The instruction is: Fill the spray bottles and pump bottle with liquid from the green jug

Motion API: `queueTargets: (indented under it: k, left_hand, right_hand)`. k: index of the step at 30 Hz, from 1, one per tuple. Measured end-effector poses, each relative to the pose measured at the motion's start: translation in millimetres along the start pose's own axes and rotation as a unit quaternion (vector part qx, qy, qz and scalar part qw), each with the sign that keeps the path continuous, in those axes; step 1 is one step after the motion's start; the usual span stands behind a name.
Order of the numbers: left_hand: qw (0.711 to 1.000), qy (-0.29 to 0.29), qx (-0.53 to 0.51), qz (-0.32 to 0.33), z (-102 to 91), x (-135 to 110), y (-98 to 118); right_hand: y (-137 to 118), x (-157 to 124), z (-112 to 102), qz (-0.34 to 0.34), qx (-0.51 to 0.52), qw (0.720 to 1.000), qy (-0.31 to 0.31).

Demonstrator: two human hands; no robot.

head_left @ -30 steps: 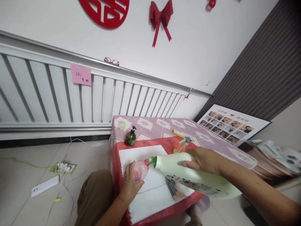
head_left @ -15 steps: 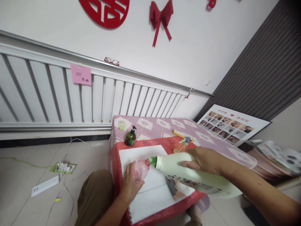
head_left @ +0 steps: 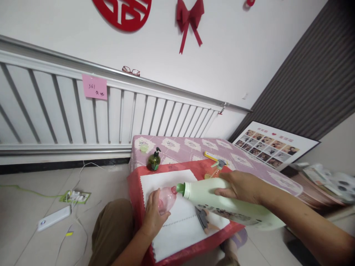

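My left hand (head_left: 154,218) is closed round a small clear pink bottle (head_left: 168,199), tilted with its neck up to the right. In my right hand (head_left: 241,186) is a large pale green jug (head_left: 206,192), tipped nearly level. The jug's green spout (head_left: 181,188) meets the mouth of the pink bottle; whether liquid runs between them I cannot make out. Below them lies a white cloth (head_left: 177,236) on a red cover (head_left: 222,242). Behind the jug stands an orange spray bottle (head_left: 217,170), partly hidden by it.
A dark green pump bottle (head_left: 154,161) stands at the table's left. Beyond are a small pale green lid-like piece (head_left: 144,148) and a yellow item (head_left: 212,156). Against the wall runs a white radiator (head_left: 144,114). Cables and a power strip (head_left: 74,197) lie on the floor at left.
Both hands, the pink bottle and the jug keep almost the same pose. The whole view has shifted very slightly.
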State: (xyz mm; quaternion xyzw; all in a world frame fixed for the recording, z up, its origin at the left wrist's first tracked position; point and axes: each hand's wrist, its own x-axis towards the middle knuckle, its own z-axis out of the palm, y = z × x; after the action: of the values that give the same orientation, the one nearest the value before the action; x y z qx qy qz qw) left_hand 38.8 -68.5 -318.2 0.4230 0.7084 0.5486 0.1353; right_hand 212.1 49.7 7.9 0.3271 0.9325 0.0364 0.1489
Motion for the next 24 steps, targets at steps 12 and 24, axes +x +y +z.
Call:
queueTargets:
  k: [12,24]
  left_hand:
    - [1.0,0.0,-0.005,0.014,-0.1,-0.9,-2.2]
    - [1.0,0.008,0.001,0.025,1.2,-0.8,-3.9]
  right_hand:
    - [-0.1,0.0,0.5,0.001,-0.004,1.0,0.015]
    - [4.7,2.0,3.5,0.005,-0.005,1.0,0.013]
